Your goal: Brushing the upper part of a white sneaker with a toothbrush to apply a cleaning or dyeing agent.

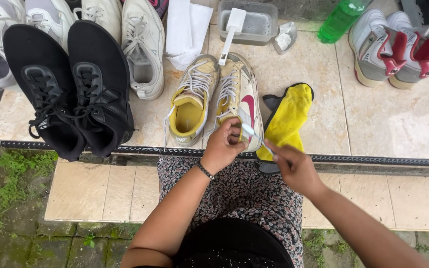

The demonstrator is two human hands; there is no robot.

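Black sneakers (70,84) sit well off to the outer side of my left hand (223,145). That hand is curled shut, fingers pinching the heel edge of a cream shoe with a pink mark (239,97); its yellow-lined mate (190,101) lies just beside. My right hand (294,168) is closed around a small white brush (254,134), its head touching the heel. Just beyond the right hand lies a yellow cloth (288,119).
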